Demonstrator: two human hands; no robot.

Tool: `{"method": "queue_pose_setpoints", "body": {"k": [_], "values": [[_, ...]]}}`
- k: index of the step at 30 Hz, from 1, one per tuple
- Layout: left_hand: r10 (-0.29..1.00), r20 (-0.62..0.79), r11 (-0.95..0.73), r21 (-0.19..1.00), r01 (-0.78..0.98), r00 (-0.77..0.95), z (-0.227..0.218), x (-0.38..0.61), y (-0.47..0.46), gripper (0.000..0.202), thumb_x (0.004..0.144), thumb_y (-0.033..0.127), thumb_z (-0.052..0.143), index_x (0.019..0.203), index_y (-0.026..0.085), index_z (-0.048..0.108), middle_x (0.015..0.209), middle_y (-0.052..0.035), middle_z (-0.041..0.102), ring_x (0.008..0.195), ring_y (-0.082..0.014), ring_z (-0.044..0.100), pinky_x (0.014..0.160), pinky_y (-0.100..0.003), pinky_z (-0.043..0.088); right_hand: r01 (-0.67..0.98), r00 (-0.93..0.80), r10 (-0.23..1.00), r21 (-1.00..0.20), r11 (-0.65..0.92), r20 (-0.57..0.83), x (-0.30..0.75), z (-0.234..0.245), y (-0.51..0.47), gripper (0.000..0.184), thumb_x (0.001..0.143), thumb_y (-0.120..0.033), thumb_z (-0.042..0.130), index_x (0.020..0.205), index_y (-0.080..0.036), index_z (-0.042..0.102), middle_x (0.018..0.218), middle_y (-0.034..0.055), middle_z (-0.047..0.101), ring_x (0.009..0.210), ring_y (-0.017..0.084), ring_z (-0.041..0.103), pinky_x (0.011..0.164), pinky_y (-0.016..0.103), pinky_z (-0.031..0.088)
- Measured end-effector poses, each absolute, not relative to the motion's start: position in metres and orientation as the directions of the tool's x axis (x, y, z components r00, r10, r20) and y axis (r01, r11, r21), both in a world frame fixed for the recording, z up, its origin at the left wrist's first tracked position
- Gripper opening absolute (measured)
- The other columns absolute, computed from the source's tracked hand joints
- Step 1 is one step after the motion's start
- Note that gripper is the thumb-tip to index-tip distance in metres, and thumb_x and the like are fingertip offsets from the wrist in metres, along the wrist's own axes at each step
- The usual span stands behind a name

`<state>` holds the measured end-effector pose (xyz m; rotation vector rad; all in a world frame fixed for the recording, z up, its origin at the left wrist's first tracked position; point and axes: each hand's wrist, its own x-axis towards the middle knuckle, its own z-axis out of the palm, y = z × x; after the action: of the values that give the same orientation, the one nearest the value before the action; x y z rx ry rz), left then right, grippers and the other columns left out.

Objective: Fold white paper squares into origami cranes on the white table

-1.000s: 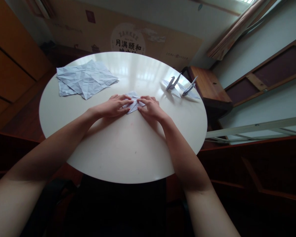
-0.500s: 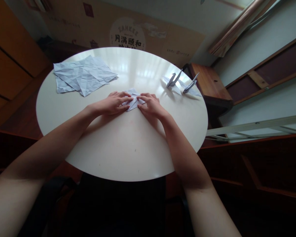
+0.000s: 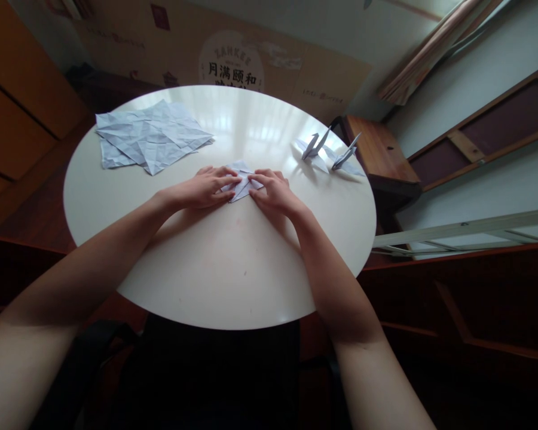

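Note:
A small piece of folded white paper (image 3: 241,189) lies on the white oval table (image 3: 233,263), between my two hands. My left hand (image 3: 213,186) grips its left side, thumb at the near edge and fingers over the top. On the right side, my right hand (image 3: 271,188) pinches the paper in the same way, with the index fingertip on a fold. Both palms hide the paper's outer corners. Creases and a pointed near corner show between the fingertips.
Several creased white sheets (image 3: 155,136) lie in a loose pile at the table's far left. Two folded paper cranes (image 3: 312,148) stand at the far right. Beyond them is a wooden cabinet (image 3: 379,149), and a printed cardboard panel (image 3: 296,74) stands behind the table.
Both hands and the folded paper stay almost where they were. The whole view has shifted very slightly.

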<state>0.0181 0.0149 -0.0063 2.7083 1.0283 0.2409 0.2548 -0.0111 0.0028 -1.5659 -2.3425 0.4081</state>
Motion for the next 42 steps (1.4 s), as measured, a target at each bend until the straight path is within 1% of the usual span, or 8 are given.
{"method": "queue_pose_setpoints", "body": {"k": [6, 13, 18, 25, 31, 37, 42], "values": [[0.665, 0.086, -0.733, 0.269, 0.625, 0.742, -0.002, 0.0198, 0.0112, 0.049, 0.099, 0.045, 0.038, 0.143, 0.025, 0.046, 0.146, -0.0099, 0.044, 0.134, -0.028, 0.041, 0.113, -0.043, 0.023, 0.849, -0.359, 0.93, -0.385, 0.361, 0.079, 0.2544, 0.0035, -0.0116, 0.046, 0.09, -0.036, 0.056, 0.134, -0.025, 0.059, 0.142, 0.0081, 0.051, 0.131, 0.033, 0.039, 0.11, 0.052, 0.031], [0.657, 0.094, -0.741, 0.267, 0.616, 0.748, -0.0086, 0.0182, 0.0156, 0.05, 0.099, 0.045, 0.038, 0.144, 0.026, 0.045, 0.146, -0.0091, 0.045, 0.135, -0.0282, 0.041, 0.114, -0.044, 0.022, 0.852, -0.358, 0.93, -0.38, 0.36, 0.08, 0.2545, 0.0017, -0.0109, 0.046, 0.091, -0.037, 0.056, 0.134, -0.024, 0.059, 0.143, 0.0083, 0.051, 0.131, 0.032, 0.038, 0.11, 0.052, 0.031], [0.66, 0.094, -0.738, 0.272, 0.618, 0.746, -0.0113, 0.0171, 0.0175, 0.05, 0.1, 0.047, 0.036, 0.145, 0.028, 0.044, 0.146, -0.008, 0.044, 0.135, -0.0279, 0.041, 0.115, -0.046, 0.019, 0.852, -0.357, 0.931, -0.381, 0.359, 0.08, 0.2546, 0.0007, -0.0105, 0.046, 0.091, -0.037, 0.056, 0.135, -0.025, 0.059, 0.143, 0.0081, 0.05, 0.131, 0.032, 0.038, 0.11, 0.051, 0.03], [0.679, 0.075, -0.715, 0.29, 0.636, 0.73, -0.0042, 0.0193, 0.0119, 0.049, 0.1, 0.045, 0.037, 0.144, 0.026, 0.045, 0.146, -0.0092, 0.044, 0.131, -0.0288, 0.044, 0.115, -0.05, 0.019, 0.851, -0.362, 0.929, -0.378, 0.364, 0.08, 0.2545, 0.0018, -0.011, 0.046, 0.091, -0.037, 0.056, 0.135, -0.025, 0.058, 0.143, 0.0078, 0.05, 0.132, 0.031, 0.038, 0.11, 0.051, 0.03], [0.683, 0.071, -0.71, 0.296, 0.639, 0.727, -0.0041, 0.0195, 0.0116, 0.049, 0.099, 0.045, 0.039, 0.145, 0.028, 0.045, 0.147, -0.0083, 0.044, 0.131, -0.0286, 0.044, 0.116, -0.048, 0.019, 0.855, -0.352, 0.934, -0.382, 0.35, 0.068, 0.2547, 0.0016, -0.0112, 0.046, 0.091, -0.037, 0.056, 0.136, -0.025, 0.058, 0.144, 0.0075, 0.05, 0.134, 0.031, 0.037, 0.11, 0.051, 0.031], [0.691, 0.055, -0.7, 0.301, 0.648, 0.721, -0.0019, 0.0209, 0.0103, 0.05, 0.1, 0.045, 0.037, 0.145, 0.025, 0.045, 0.147, -0.0098, 0.043, 0.133, -0.0292, 0.043, 0.116, -0.051, 0.017, 0.859, -0.349, 0.935, -0.378, 0.346, 0.063, 0.2544, 0.0018, -0.0107, 0.046, 0.091, -0.037, 0.057, 0.136, -0.025, 0.058, 0.144, 0.0074, 0.05, 0.134, 0.031, 0.038, 0.11, 0.05, 0.031], [0.683, 0.064, -0.711, 0.285, 0.643, 0.727, -0.0066, 0.0203, 0.013, 0.05, 0.1, 0.046, 0.037, 0.146, 0.026, 0.044, 0.148, -0.01, 0.043, 0.136, -0.0285, 0.04, 0.116, -0.049, 0.018, 0.854, -0.353, 0.933, -0.38, 0.354, 0.076, 0.2549, 0.0014, -0.0113, 0.045, 0.091, -0.037, 0.056, 0.135, -0.026, 0.059, 0.144, 0.0078, 0.051, 0.133, 0.03, 0.039, 0.11, 0.048, 0.031]]}}
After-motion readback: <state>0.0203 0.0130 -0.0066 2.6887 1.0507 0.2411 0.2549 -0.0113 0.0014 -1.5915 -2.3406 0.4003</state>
